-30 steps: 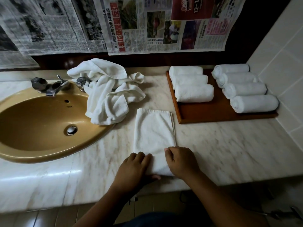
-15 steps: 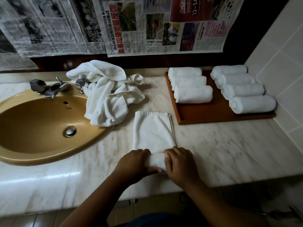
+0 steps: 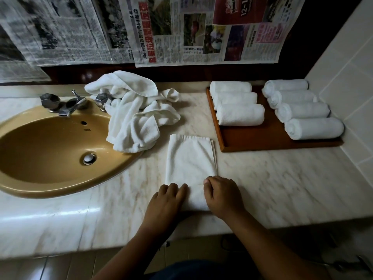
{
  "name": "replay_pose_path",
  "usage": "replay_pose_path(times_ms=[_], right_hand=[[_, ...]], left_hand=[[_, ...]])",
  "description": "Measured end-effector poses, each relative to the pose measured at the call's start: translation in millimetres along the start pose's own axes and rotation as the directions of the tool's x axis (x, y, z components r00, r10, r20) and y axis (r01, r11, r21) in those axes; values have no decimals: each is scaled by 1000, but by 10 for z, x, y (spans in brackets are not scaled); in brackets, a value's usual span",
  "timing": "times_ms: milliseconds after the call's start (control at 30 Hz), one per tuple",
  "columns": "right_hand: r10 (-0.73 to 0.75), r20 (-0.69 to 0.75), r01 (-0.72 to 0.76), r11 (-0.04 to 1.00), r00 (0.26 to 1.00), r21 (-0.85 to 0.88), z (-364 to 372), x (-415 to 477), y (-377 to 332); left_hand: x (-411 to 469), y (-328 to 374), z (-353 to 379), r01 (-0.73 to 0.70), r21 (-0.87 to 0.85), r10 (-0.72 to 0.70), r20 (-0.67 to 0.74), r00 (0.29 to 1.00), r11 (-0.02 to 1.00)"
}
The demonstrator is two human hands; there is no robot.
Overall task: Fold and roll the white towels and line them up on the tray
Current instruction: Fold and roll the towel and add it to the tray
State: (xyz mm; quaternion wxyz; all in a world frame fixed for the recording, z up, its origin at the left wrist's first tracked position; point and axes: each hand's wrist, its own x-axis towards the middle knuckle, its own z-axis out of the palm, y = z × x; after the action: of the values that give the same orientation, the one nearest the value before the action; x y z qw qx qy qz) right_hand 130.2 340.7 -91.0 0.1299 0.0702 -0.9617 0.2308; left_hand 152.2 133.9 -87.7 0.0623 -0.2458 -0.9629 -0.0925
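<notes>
A white towel (image 3: 190,158), folded into a long strip, lies on the marble counter (image 3: 282,188) in front of me. Its near end is turned up into a short roll. My left hand (image 3: 166,201) curls its fingers over the roll's left end, and my right hand (image 3: 222,196) curls over its right end. To the right stands a wooden tray (image 3: 262,140). It holds three rolled towels (image 3: 240,115) in its left column and several rolled towels (image 3: 313,128) in its right column. A pile of unfolded white towels (image 3: 137,118) lies by the sink.
A tan sink (image 3: 40,150) with a metal faucet (image 3: 66,106) fills the counter's left side. Newspaper sheets (image 3: 201,29) hang on the back wall. A tiled wall (image 3: 353,77) rises just right of the tray. The counter's front edge runs below my wrists.
The towel's flat near end has been turned up into a roll under both hands. The roll has grown and moved a little away from me.
</notes>
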Motion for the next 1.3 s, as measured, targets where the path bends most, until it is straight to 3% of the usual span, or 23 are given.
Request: replay_pose_path(times_ms=[200,433,500,667,833,1000,1133,1233,1300], right_hand=[[-84,-13,83,996,996,-43,-23,-245,-34],[-71,-36,69,996,997,-50,-26,-356,2],[-70,-28,69,997,997,-41,-34,-297,13],[-20,-16,20,1000,1000,-11,-11,-142,23],[26,4,-26,996,1000,84,11,-85,48],[-6,38,4,997,999,72,9,-83,36],[-2,85,-7,994,996,107,-61,-149,-12],[22,231,-58,987,973,149,-158,-243,-20],[18,330,-50,995,944,89,-190,-296,-3]], left_hand=[[195,-123,-178,91,-73,-65,300,952,993],[298,-112,-276,205,-211,-83,475,876,956],[321,-75,-318,215,-200,-94,484,870,956],[286,186,-334,139,136,-176,312,934,981],[163,278,-195,80,131,-110,236,966,988],[243,168,-245,122,44,-129,283,950,992],[405,30,-317,164,-42,-129,444,887,986],[524,-87,-330,176,-84,-106,529,842,981],[589,-127,-334,180,-112,-84,576,813,977]])
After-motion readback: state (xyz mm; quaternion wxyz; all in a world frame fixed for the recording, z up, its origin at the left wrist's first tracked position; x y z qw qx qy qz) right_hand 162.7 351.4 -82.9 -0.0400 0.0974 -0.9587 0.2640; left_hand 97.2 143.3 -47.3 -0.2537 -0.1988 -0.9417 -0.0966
